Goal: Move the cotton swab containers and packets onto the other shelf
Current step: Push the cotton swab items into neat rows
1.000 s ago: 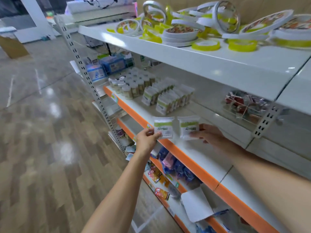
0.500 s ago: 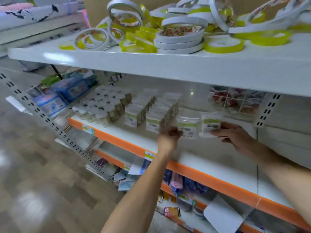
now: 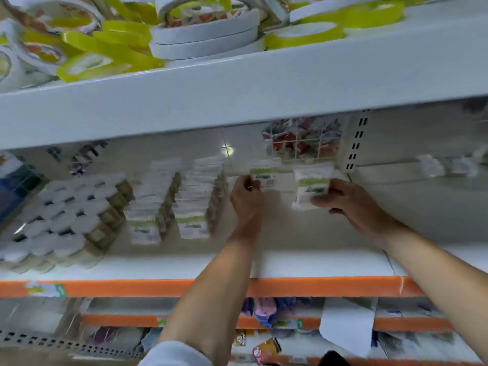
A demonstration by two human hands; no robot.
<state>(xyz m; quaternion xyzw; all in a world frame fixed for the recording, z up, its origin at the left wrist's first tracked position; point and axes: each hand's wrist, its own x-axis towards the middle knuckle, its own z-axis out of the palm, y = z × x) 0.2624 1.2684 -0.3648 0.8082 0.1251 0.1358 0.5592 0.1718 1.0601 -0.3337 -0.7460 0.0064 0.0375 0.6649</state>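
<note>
From the head camera, both arms reach deep under the white upper shelf (image 3: 237,101) toward the back of the orange-edged shelf (image 3: 290,286). The left hand (image 3: 247,198) pinches a small cotton swab packet (image 3: 264,173) by its lower left corner, holding it upright near the rear panel. The right hand (image 3: 351,204) grips a second packet (image 3: 313,187) from its right side and lower edge — fingers curled round it, the green label band facing the camera, the packet tilted slightly. The two packets hang side by side, apart from each other; whether either touches the shelf surface cannot be told through the blur.

Left of the left hand stand two rows of packets (image 3: 169,204) running front to back on the same shelf, their green-banded faces turned forward. Further left is a block of round white-lidded swab containers (image 3: 68,215), packed close together in several rows.

On the upper shelf lie rolls of tape (image 3: 203,35) — white ones stacked flat, yellow-green ones scattered around them. Behind the held packets, a wire basket (image 3: 301,143) hangs on the back panel with red and white items inside. Below the orange edge, lower shelves carry mixed goods too blurred to name, and a white sheet of paper (image 3: 346,328) hangs over one of them. A pale sleeve cuff (image 3: 174,355) shows at the bottom of the frame.
</note>
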